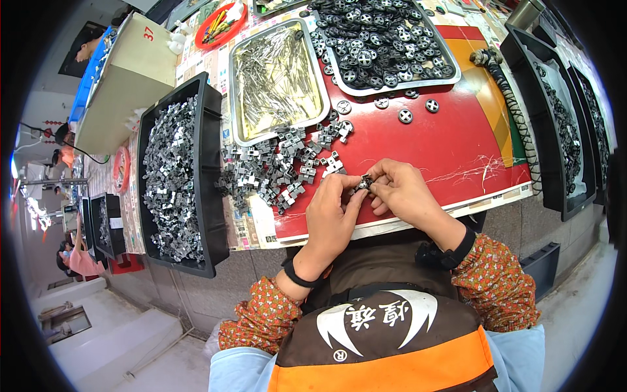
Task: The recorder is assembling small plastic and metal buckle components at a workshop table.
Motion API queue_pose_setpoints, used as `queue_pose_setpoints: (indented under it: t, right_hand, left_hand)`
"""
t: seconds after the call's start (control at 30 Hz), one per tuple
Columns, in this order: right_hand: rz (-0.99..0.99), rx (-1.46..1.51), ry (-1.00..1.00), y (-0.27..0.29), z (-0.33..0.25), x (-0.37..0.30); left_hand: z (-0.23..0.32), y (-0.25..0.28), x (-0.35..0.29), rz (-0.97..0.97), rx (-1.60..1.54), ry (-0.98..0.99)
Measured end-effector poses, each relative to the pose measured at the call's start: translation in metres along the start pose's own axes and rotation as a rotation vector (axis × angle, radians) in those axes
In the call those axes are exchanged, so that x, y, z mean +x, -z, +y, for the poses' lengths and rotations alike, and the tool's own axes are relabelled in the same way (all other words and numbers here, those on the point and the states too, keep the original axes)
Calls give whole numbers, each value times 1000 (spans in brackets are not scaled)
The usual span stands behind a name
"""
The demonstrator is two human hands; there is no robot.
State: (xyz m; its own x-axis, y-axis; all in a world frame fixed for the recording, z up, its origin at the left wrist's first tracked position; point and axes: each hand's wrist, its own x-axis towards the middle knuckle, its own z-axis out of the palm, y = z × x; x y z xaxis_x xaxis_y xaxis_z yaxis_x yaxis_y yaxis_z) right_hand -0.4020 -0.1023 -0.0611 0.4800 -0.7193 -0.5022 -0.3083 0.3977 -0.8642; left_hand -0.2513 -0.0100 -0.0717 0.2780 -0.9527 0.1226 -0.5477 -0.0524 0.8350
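Note:
My left hand (333, 210) and my right hand (403, 194) meet over the near edge of a red work mat (424, 147). Between their fingertips is a small dark part with silvery bits (364, 184), pinched from both sides; its exact kind is mostly hidden by the fingers. Just left of my hands lies a loose heap of small grey and black blocky parts (281, 163). Beyond it, a metal tray (234, 98) holds many thin metal pins (277, 72). Small black wheels with silvery cross spokes (405, 116) lie scattered on the mat.
A second metal tray (450, 77) heaped with black wheels stands at the back. A black bin (215, 176) of grey parts is at the left, another black bin (552, 176) at the right. A cord-wrapped rod (513, 108) and a red basket of tools (241, 26) lie farther off.

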Motion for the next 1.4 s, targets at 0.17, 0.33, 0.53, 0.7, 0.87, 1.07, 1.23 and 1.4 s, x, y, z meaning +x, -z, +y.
queue_pose_setpoints:
  t: [0.17,0.33,0.53,0.7,0.87,1.07,1.23,1.4]
  right_hand:
    - [-14,-234,74,5,-5,1]
    - [-1,-215,50,12,-16,-2]
    - [-38,-190,21,23,-10,-7]
    - [-21,-246,158,25,5,-8]
    - [2,-288,243,24,12,-9]
    - [164,-467,439,12,22,-12]
    - [174,-512,394,11,22,-12]
    - [210,-492,419,8,26,-12]
  left_hand:
    - [-8,-5,4,16,116,-92]
    - [-7,-10,6,29,126,-112]
    - [-7,-8,5,14,227,-202]
    - [-10,-13,3,20,199,-225]
    - [-15,-13,1,-9,127,-116]
    - [-24,-13,-1,-25,-3,-71]
    - [-26,-11,-3,-26,-56,7]
    - [-26,-13,-4,9,-147,27]
